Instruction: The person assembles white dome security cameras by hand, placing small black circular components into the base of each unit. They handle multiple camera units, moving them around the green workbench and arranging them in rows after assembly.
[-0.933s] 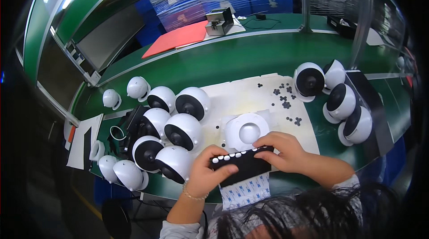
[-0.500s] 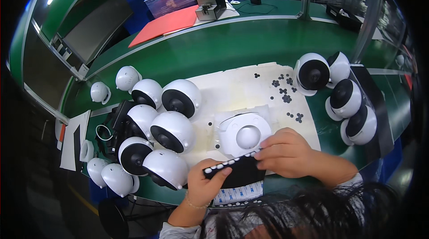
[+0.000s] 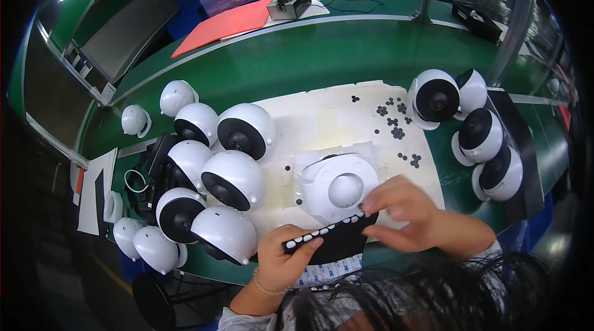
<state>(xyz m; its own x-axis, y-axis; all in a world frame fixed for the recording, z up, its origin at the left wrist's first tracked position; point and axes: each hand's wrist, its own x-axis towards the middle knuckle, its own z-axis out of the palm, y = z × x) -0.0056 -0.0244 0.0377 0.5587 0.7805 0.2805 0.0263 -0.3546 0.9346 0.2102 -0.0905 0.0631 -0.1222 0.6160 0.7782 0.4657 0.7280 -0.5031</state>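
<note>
My left hand [image 3: 281, 258] grips a black sheet [image 3: 337, 243] with a row of white round spots along its upper edge, thumb on the near face. At the sheet's right end is my right hand [image 3: 402, 216], somewhat blurred, its thumb spread from the index finger. A small dark dot shows at the index fingertip; whether it sticks to the finger or to the sheet I cannot tell. Just beyond the sheet a white ball-shaped camera [image 3: 315, 191] lies with its round base facing up on clear plastic wrap. Below the sheet hangs a printed white-and-blue backing [image 3: 331, 269].
Several white-and-black ball cameras [image 3: 234, 176] crowd the left side; more cameras [image 3: 479, 136] stand at the right. Black round pads [image 3: 397, 133] are scattered over the cream paper [image 3: 322, 105] on the green table [image 3: 297, 58]. A metal box [image 3: 288, 3] and red sheet [image 3: 223, 27] lie behind.
My right thumb has parted from the index finger, and the fingers have lifted slightly off the sheet. My left hand keeps its hold. The view has shifted a little.
</note>
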